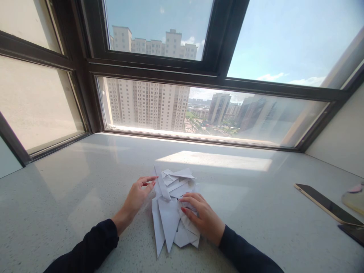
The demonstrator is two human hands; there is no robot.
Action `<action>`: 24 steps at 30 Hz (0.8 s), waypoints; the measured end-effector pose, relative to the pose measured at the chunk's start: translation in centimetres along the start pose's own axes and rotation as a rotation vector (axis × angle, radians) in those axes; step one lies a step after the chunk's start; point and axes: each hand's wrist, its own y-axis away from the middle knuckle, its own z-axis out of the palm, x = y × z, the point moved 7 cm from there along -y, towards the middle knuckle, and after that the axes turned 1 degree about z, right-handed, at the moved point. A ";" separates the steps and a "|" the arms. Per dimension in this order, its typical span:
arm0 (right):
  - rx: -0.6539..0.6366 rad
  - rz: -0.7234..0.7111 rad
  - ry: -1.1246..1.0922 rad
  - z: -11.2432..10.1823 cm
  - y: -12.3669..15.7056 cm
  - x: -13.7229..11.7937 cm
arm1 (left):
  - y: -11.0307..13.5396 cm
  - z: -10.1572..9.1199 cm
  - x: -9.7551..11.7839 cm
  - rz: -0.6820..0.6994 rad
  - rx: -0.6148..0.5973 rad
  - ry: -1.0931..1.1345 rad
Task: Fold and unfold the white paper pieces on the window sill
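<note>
A pile of folded white paper shapes [172,204], pointed like paper planes, lies on the pale stone sill [85,197] in front of me. My left hand [138,195] rests at the pile's left edge, fingers curled and fingertips pinching a paper flap. My right hand [200,217] lies flat on the right side of the pile, fingers spread and pressing the papers down. Both arms wear dark sleeves.
A phone [327,204] lies face up at the right, with a second dark device [352,232] and a yellowish object [354,199] near the right edge. A large dark-framed window [159,72] rises behind the sill. A white wall [338,144] closes the right side.
</note>
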 end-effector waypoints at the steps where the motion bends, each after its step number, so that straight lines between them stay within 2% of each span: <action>1: 0.044 0.009 -0.004 -0.4 0.0 0.0 | 0.2 -0.2 0.4 0.006 0.029 0.040; 4: 0.160 0.026 -0.008 -1.6 0.0 -0.5 | 0.9 -0.1 1.5 0.014 0.070 0.206; 6: 0.182 0.029 -0.005 -1.9 -0.1 -0.9 | 1.5 0.5 2.0 0.015 0.074 0.340; 11: 0.178 0.056 -0.038 -1.6 -0.4 -1.3 | 2.8 3.0 2.0 -0.014 -0.053 0.587; 16: 0.154 0.035 -0.048 -1.3 -0.6 -1.2 | 3.4 4.8 1.8 -0.113 -0.299 0.559; 18: 0.150 0.037 -0.046 -1.4 -0.7 -0.9 | 3.3 4.7 1.7 -0.135 -0.318 0.520; 21: 0.245 0.094 -0.092 -2.5 -0.9 0.3 | 3.0 4.2 1.2 -0.159 -0.262 0.515; 22: 0.268 0.108 -0.104 -2.9 -1.1 0.8 | 3.1 4.4 1.0 -0.173 -0.287 0.515; 24: 0.245 0.101 -0.091 -3.2 -1.8 1.6 | 3.7 5.4 0.8 -0.193 -0.414 0.496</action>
